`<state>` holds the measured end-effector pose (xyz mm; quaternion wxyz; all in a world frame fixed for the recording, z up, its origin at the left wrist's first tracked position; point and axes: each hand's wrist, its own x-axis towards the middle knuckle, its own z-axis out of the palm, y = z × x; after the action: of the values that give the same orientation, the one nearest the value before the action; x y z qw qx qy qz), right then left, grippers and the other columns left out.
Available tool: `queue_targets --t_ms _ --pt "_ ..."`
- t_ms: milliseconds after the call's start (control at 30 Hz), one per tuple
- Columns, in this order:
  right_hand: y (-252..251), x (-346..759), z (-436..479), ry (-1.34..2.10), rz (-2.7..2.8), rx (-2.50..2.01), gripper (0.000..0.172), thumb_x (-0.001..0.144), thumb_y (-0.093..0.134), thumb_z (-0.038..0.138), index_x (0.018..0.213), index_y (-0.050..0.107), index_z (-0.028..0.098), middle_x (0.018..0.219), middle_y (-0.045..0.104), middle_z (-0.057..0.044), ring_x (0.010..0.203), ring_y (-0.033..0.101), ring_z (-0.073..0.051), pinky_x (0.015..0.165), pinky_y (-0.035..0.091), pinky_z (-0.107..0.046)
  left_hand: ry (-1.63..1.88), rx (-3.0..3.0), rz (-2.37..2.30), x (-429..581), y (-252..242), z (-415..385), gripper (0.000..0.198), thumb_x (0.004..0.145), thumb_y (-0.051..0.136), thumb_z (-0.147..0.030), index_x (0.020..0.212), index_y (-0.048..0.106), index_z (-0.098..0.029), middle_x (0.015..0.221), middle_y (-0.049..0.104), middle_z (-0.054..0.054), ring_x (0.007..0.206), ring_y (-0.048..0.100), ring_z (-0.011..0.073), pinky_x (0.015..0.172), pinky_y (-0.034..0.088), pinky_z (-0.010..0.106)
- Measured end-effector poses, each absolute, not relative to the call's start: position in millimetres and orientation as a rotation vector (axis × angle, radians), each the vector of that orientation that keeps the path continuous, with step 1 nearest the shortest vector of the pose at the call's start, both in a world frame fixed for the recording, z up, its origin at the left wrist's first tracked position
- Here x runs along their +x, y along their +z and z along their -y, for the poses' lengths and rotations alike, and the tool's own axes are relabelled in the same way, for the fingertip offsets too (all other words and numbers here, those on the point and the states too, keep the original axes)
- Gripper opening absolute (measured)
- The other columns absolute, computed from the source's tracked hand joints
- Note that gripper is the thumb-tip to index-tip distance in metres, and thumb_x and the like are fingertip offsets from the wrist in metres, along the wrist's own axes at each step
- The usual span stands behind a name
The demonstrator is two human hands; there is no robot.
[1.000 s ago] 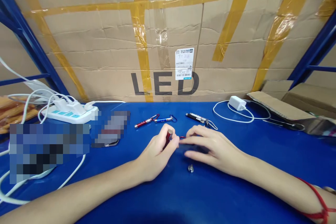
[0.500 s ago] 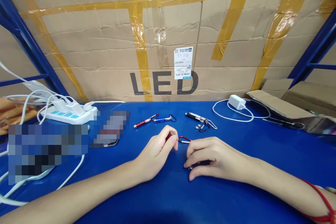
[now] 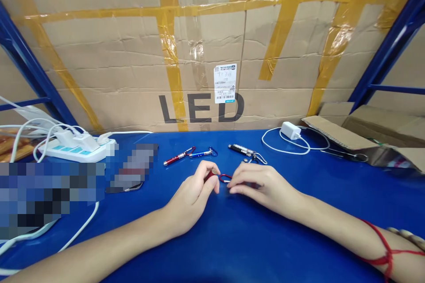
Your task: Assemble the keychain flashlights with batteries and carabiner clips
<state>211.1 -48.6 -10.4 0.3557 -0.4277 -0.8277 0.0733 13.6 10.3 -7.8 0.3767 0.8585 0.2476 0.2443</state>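
Note:
My left hand is closed around a short red metal tube, mostly hidden by the fingers; a small silvery round spot shows at its end. Just right of it is a red carabiner clip at the fingertips of my right hand. That hand's fingers are curled and its thumb meets them, and whatever they pinch is hidden. Beyond the hands lie a red pen-shaped pointer and a blue one, each with a clip. A black pointer and a silver one lie behind my right hand, with small button cells beside them.
A white power strip with cables and a blurred phone are on the left of the blue table. Right of centre lies a white charger with its cable, near an open cardboard box. A large taped carton stands behind.
My right hand has moved left, closer to the left hand and the red clip, and its fingers have drawn together. The left hand keeps the red tube. The view has shifted slightly.

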Motion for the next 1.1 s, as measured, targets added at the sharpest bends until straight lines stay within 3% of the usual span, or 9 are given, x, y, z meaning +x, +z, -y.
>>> queue_targets --t_ms 167,467,633,867,1100 --pt "-2 204 51 0.237 1.743 -1.232 0.008 0.077 0.066 0.025 0.073 0.071 0.020 0.073 0.071 -0.001 0.066 0.064 -0.014 0.053 0.047 -0.021 0.596 2.338 -0.580 14 -5 -8 0.014 0.093 0.037 -0.025 0.093 0.051 -0.021 0.082 0.058 -0.001 0.073 0.052 0.0133 0.068 0.039 0.023" --pt "0 199 53 0.358 1.731 -1.143 0.011 0.075 0.067 0.027 0.069 0.071 0.019 0.072 0.070 -0.002 0.065 0.063 -0.013 0.053 0.046 -0.021 0.593 2.406 -0.492 14 -11 -11 0.024 0.093 0.034 -0.021 0.105 0.055 -0.019 0.077 0.059 0.000 0.069 0.055 0.0128 0.067 0.043 0.022" --pt "-1 202 51 0.724 1.638 -1.297 0.014 0.066 0.073 0.030 0.065 0.071 0.017 0.068 0.068 -0.003 0.063 0.061 -0.013 0.054 0.047 -0.022 0.566 2.419 -0.466 11 -9 -9 0.023 0.092 0.038 -0.019 0.104 0.057 -0.021 0.088 0.063 0.002 0.075 0.058 0.0142 0.072 0.044 0.024" --pt "-4 198 51 1.085 1.450 -1.426 0.019 0.051 0.081 0.026 0.060 0.069 0.015 0.056 0.060 0.002 0.048 0.047 -0.007 0.038 0.039 -0.015 0.518 2.515 -0.350 8 -9 -6 0.021 0.091 0.039 -0.016 0.102 0.057 -0.018 0.097 0.065 0.006 0.090 0.060 0.0168 0.079 0.046 0.024" --pt "-8 196 59 0.988 1.560 -1.355 0.019 0.061 0.077 0.031 0.058 0.069 0.014 0.059 0.059 0.001 0.048 0.049 -0.007 0.041 0.042 -0.017 0.581 2.632 -0.304 9 -13 -7 0.022 0.091 0.037 -0.015 0.101 0.056 -0.015 0.089 0.066 0.008 0.081 0.060 0.0180 0.074 0.047 0.026"
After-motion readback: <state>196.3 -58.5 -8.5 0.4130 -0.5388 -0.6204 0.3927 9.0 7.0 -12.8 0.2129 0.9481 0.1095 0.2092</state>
